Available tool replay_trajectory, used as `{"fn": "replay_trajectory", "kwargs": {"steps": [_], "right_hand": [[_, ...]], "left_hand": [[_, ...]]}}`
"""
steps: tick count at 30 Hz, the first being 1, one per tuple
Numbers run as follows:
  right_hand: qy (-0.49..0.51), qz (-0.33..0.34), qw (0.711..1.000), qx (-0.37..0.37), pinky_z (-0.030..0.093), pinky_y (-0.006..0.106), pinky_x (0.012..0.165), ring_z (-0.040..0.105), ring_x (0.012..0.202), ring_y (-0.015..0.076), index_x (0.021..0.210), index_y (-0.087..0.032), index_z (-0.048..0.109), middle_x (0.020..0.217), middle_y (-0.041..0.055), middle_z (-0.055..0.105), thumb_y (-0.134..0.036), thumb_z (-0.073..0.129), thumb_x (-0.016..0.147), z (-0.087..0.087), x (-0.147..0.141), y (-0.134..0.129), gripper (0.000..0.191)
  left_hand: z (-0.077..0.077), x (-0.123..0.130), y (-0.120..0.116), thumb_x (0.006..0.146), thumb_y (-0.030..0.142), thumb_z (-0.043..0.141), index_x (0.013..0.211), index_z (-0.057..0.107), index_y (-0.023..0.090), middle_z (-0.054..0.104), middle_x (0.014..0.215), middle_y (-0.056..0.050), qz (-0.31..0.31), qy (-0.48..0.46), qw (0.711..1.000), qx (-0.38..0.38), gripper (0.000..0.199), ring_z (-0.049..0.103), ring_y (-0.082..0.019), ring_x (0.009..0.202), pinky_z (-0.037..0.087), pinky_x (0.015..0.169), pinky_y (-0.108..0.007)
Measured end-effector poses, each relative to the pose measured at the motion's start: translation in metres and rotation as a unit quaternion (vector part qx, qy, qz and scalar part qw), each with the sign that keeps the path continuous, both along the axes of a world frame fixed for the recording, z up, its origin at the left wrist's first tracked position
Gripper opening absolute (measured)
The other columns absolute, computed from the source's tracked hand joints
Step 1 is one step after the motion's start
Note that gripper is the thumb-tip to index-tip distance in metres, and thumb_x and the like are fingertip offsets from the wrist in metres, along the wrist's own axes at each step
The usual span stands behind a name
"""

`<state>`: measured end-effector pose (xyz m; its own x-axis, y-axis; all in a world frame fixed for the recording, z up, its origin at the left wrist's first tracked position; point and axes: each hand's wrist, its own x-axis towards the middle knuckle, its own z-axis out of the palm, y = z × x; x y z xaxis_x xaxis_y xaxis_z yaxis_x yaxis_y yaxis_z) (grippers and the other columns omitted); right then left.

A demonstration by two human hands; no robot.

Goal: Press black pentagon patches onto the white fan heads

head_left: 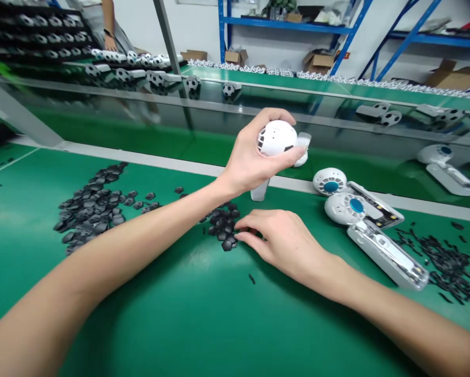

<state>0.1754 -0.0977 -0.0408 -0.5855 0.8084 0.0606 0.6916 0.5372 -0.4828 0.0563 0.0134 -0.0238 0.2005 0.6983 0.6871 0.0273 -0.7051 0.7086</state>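
My left hand [254, 152] holds a white round device [277, 137] with black vents and a black patch, raised above the table's back rail. A pale flat part of it sticks out below the hand. Lower down, my right hand [285, 238] is at the right side of a small pile of black pentagon pieces [221, 225]. Its thumb and forefinger nearly meet at the pile's edge; whether a piece is between them is too small to tell.
A larger heap of black pieces [93, 207] lies left. White devices with blue discs [345, 208] rest right, beside thin black strips [450, 264]. Behind the rail, a conveyor [172, 133] carries football-patterned devices [229, 89]. A person's arm [108, 23] shows at the back left.
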Motion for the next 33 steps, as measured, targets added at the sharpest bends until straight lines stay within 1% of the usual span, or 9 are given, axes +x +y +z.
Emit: {"fn": "replay_trajectory", "kwargs": {"steps": [6, 9, 13, 16, 18, 21, 26, 30, 33], "right_hand": [[0.007, -0.014, 1.0, -0.017, 0.048, 0.034, 0.074, 0.076, 0.094, 0.0255, 0.107, -0.024, 0.083, 0.105, 0.0037, 0.08, -0.028, 0.078, 0.101, -0.005, -0.006, 0.0, 0.009], [0.019, -0.011, 0.999, -0.032, 0.047, 0.032, 0.071, 0.075, 0.087, 0.0221, 0.099, -0.023, 0.081, 0.099, 0.0008, 0.079, -0.024, 0.082, 0.098, -0.006, -0.007, 0.0, 0.002], [0.076, 0.009, 0.997, -0.001, 0.049, 0.029, 0.07, 0.074, 0.082, 0.0182, 0.091, -0.023, 0.076, 0.093, -0.0031, 0.08, -0.016, 0.083, 0.095, -0.009, 0.0, 0.002, 0.011], [0.141, 0.073, 0.98, 0.122, 0.054, 0.029, 0.071, 0.075, 0.08, 0.0161, 0.096, -0.022, 0.074, 0.092, -0.0025, 0.08, -0.015, 0.08, 0.098, -0.007, 0.01, 0.002, 0.01], [0.152, 0.117, 0.942, 0.275, 0.056, 0.031, 0.071, 0.077, 0.081, 0.0173, 0.101, -0.022, 0.074, 0.094, 0.0002, 0.082, -0.015, 0.07, 0.104, -0.002, 0.018, -0.001, 0.008], [0.106, 0.164, 0.877, 0.439, 0.06, 0.034, 0.077, 0.079, 0.093, 0.0194, 0.109, -0.026, 0.077, 0.108, 0.0009, 0.084, -0.015, 0.052, 0.111, 0.008, 0.033, -0.008, 0.028], [0.039, 0.186, 0.854, 0.485, 0.067, 0.034, 0.089, 0.079, 0.11, 0.0215, 0.112, -0.028, 0.08, 0.123, -0.0002, 0.082, -0.013, 0.052, 0.109, 0.023, 0.047, -0.016, 0.031], [0.06, 0.199, 0.85, 0.484, 0.066, 0.032, 0.105, 0.078, 0.114, 0.0194, 0.102, -0.031, 0.079, 0.122, -0.0021, 0.082, -0.012, 0.053, 0.108, 0.023, 0.045, -0.012, 0.033], [0.097, 0.209, 0.849, 0.475, 0.064, 0.028, 0.108, 0.079, 0.111, 0.0168, 0.1, -0.028, 0.078, 0.116, 0.0006, 0.084, -0.012, 0.05, 0.11, 0.02, 0.042, -0.008, 0.034]], "left_hand": [[0.002, 0.0, -0.002, 0.085, 0.031, 0.09, 0.11, 0.065, 0.02, 0.072, 0.112, -0.007, -0.02, -0.005, 1.0, 0.01, 0.037, 0.07, -0.019, 0.088, 0.059, 0.078, -0.03], [0.002, 0.001, -0.003, 0.086, 0.029, 0.09, 0.11, 0.064, 0.02, 0.071, 0.113, -0.007, -0.027, -0.002, 1.0, 0.001, 0.037, 0.069, -0.019, 0.089, 0.058, 0.078, -0.029], [0.001, 0.001, -0.003, 0.086, 0.028, 0.089, 0.111, 0.065, 0.02, 0.07, 0.112, -0.005, -0.034, -0.011, 0.999, 0.005, 0.036, 0.07, -0.019, 0.091, 0.056, 0.078, -0.029], [0.0, 0.0, -0.002, 0.087, 0.027, 0.089, 0.11, 0.065, 0.02, 0.07, 0.111, -0.004, -0.044, -0.025, 0.998, 0.024, 0.034, 0.07, -0.019, 0.093, 0.056, 0.08, -0.029], [-0.001, -0.001, -0.002, 0.087, 0.028, 0.088, 0.109, 0.064, 0.021, 0.07, 0.112, -0.004, -0.049, -0.03, 0.998, 0.027, 0.033, 0.069, -0.02, 0.094, 0.056, 0.081, -0.03], [-0.001, -0.003, -0.002, 0.088, 0.032, 0.088, 0.11, 0.064, 0.021, 0.07, 0.113, -0.005, -0.049, -0.027, 0.998, 0.018, 0.034, 0.068, -0.02, 0.094, 0.056, 0.081, -0.03], [0.0, -0.006, 0.0, 0.087, 0.036, 0.088, 0.109, 0.064, 0.021, 0.07, 0.104, -0.004, -0.036, -0.024, 0.999, 0.012, 0.035, 0.065, -0.019, 0.085, 0.054, 0.076, -0.03], [0.001, -0.009, 0.0, 0.087, 0.042, 0.087, 0.11, 0.066, 0.022, 0.07, 0.101, -0.004, -0.047, -0.015, 0.999, -0.011, 0.038, 0.063, -0.018, 0.08, 0.053, 0.069, -0.029], [0.004, -0.012, -0.002, 0.084, 0.043, 0.088, 0.11, 0.068, 0.021, 0.071, 0.102, -0.005, -0.053, -0.003, 0.998, -0.035, 0.039, 0.064, -0.018, 0.08, 0.052, 0.068, -0.027]]}}
